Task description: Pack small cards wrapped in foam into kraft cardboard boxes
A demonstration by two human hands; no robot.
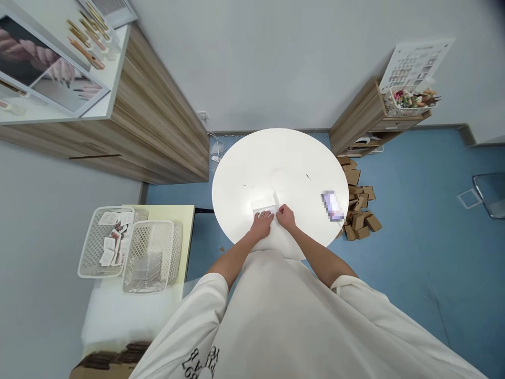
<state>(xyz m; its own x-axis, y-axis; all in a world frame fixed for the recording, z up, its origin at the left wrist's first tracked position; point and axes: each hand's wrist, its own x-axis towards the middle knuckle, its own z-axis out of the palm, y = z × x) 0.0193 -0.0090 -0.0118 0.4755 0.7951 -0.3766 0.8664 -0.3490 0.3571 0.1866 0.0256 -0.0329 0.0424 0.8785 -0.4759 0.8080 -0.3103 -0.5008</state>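
On the round white table [280,158], close to its near edge, lies a small white flat piece [263,203] with a narrow raised flap at its right end. White on white, it could be thin foam, paper or a folded box; I cannot tell which. My left hand [262,225] rests on its near side, fingers stretched out over the edge. At the near right corner, the fingers of my right hand [286,217] are pinched together on the white piece. The fingertips partly hide that corner.
A phone [332,206] lies on the table's right side. Brown cardboard boxes [358,218] are heaped on the floor beyond it. To the left, white baskets [152,255] stand on a pale yellow table [185,216]. Wooden cabinets [165,105] flank the back wall.
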